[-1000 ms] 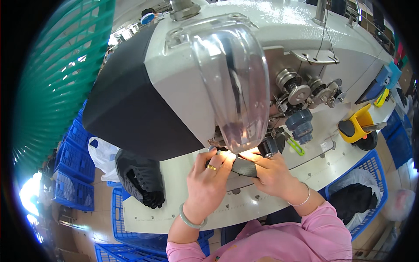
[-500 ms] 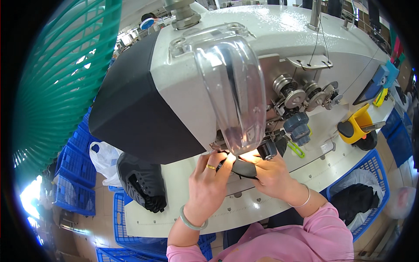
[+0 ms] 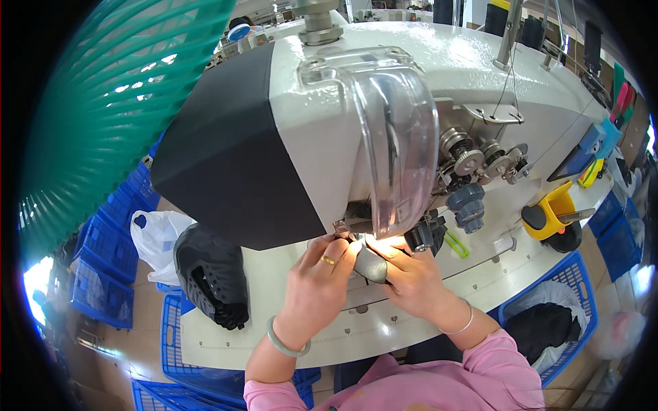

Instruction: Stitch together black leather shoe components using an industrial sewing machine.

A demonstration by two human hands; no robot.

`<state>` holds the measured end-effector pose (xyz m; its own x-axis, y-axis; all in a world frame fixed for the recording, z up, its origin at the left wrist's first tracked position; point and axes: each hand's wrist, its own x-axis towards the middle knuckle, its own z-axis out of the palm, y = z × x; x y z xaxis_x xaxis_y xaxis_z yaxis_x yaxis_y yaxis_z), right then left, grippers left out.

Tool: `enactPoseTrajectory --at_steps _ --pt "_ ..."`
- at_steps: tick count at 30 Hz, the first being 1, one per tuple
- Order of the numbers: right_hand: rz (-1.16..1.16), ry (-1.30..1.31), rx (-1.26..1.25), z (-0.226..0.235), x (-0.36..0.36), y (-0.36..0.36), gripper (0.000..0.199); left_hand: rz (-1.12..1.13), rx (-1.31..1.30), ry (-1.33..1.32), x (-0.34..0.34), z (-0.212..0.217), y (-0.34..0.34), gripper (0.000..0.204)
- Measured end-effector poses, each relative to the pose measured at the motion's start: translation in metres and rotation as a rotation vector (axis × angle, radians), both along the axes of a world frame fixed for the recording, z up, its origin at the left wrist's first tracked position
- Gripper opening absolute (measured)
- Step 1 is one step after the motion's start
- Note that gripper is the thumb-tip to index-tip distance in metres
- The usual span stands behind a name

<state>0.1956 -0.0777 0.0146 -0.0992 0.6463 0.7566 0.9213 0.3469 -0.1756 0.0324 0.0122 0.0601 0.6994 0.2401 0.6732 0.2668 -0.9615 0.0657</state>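
Head view: at the near foot of the sewing machine (image 3: 308, 144), the left hand (image 3: 319, 291) pinches the left edge of a grey ribbed piece (image 3: 371, 264), and the right hand (image 3: 415, 284) grasps its right side (some fingertips are lost in the lamp glare). Held from both sides, the piece is probably easier to keep taut and steer. In front of the machine, the white table's (image 3: 264, 274) curved edge leaves the wrists room to swing; the machine's head crowds the fingertips. Left of the machine sits a dark shoe upper (image 3: 212, 274), seemingly set aside from the elbows. Green snips (image 3: 454, 244) lie to its right, likely for reach, with a yellow holder (image 3: 558, 205) farther right.
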Motion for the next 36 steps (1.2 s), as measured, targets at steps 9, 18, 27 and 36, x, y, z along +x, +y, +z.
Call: enactPoseTrajectory --at_steps 9,18,27,36 --pt "-0.039 0.06 -0.034 -0.001 -0.003 0.003 0.043 0.046 0.186 -0.058 -0.002 -0.002 -0.002 0.034" --pt "-0.046 0.07 0.001 0.002 -0.001 0.003 0.044 0.069 0.122 -0.029 0.002 0.0 -0.007 0.036" --pt "-0.01 0.138 0.004 0.001 -0.002 0.009 0.036 0.017 -0.119 -0.189 0.003 -0.006 -0.001 0.028" --pt "0.2 0.21 -0.071 0.006 0.009 0.018 0.034 0.08 -0.197 -0.37 0.02 -0.017 0.008 0.017"
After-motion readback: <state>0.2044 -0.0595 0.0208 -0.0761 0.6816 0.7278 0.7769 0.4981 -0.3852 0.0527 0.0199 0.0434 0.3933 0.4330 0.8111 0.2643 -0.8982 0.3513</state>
